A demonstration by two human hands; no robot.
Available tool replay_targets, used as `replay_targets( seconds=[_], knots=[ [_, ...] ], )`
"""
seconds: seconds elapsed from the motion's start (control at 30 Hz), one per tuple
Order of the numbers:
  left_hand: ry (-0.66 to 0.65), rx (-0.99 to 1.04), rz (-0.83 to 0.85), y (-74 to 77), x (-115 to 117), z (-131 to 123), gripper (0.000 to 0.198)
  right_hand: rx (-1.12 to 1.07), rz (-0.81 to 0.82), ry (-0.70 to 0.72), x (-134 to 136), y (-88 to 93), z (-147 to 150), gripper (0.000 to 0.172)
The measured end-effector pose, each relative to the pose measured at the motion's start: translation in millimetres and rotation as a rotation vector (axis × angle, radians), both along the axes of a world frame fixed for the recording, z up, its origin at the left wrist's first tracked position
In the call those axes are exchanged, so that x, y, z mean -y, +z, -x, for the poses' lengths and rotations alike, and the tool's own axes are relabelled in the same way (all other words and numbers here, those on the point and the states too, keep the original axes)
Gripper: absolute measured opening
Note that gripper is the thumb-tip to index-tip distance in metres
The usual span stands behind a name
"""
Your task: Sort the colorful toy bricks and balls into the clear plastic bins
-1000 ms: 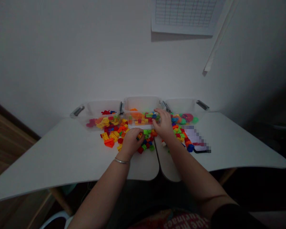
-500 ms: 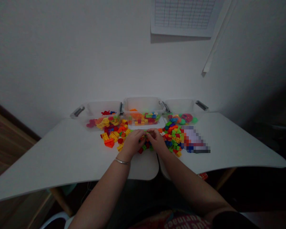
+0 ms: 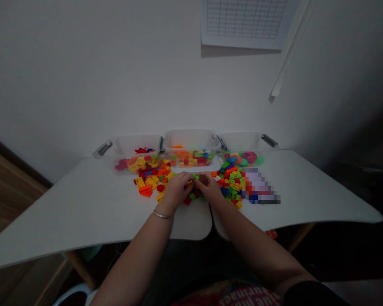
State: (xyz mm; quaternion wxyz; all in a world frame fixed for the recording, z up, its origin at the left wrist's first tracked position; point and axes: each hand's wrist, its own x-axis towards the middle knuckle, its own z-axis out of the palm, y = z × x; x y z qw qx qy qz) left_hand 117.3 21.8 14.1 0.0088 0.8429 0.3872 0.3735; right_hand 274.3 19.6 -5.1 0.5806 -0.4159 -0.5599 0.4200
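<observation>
left hand (image 3: 177,191) and right hand (image 3: 210,188) together | fingers (image 3: 201,179) over loose plastic bricks (image 3: 153,182) | clear bins (image 3: 191,139) behind

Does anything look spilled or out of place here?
Yes. Colourful plastic building bricks lie scattered across the white table in front of the clear plastic bins, not inside them. A small red object also shows below the table's front edge, on the right, and may have fallen, though it's too dim to identify.
</observation>
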Motion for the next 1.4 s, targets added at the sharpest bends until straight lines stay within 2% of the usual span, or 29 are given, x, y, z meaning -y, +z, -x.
replay_targets(
  seconds=[0.23, 0.4, 0.53, 0.63, 0.73, 0.8, 0.97, 1.13, 1.27, 1.4],
  knots=[
    [0.169, -0.067, 0.034, 6.9, 4.4, -2.3, 0.008, -0.081, 0.014, -0.115, -4.1, 9.7, -10.0, 0.031],
    [0.224, -0.102, 0.059, 4.4, 2.4, -1.5, 0.014, -0.120, -0.081, -0.212, -25.1, 29.2, -23.9, 0.031],
    [0.206, -0.105, 0.070, 1.1, -0.1, 0.6, 0.015, -0.004, -0.260, -0.344, -48.1, 56.0, -39.1, 0.025],
    [0.171, -0.120, 0.044, 0.4, -0.8, 1.7, 0.017, 0.178, -0.399, -0.419, -59.5, 75.2, -48.6, 0.015],
    [0.126, -0.146, 0.023, -0.2, -1.0, 1.9, 0.017, 0.352, -0.502, -0.456, -66.3, 88.1, -53.4, 0.009],
    [0.097, -0.158, 0.012, -1.5, -1.5, 1.9, 0.016, 0.427, -0.543, -0.476, -70.4, 92.8, -54.3, 0.010],
    [0.051, -0.155, -0.030, -6.5, -4.2, 2.5, 0.017, 0.694, -0.516, -0.464, -77.7, 94.0, -50.2, 0.019],
    [0.059, -0.150, -0.034, -7.8, -5.8, 2.5, 0.017, 0.984, -0.431, -0.476, -74.4, 85.6, -44.5, 0.027],
    [0.082, -0.159, -0.011, -7.3, -6.0, 1.9, 0.018, 0.962, -0.422, -0.489, -69.8, 76.2, -42.2, 0.029],
    [0.073, -0.181, 0.014, -7.0, -5.8, 1.2, 0.019, 0.848, -0.497, -0.512, -57.1, 69.0, -33.4, 0.033]
  ],
)
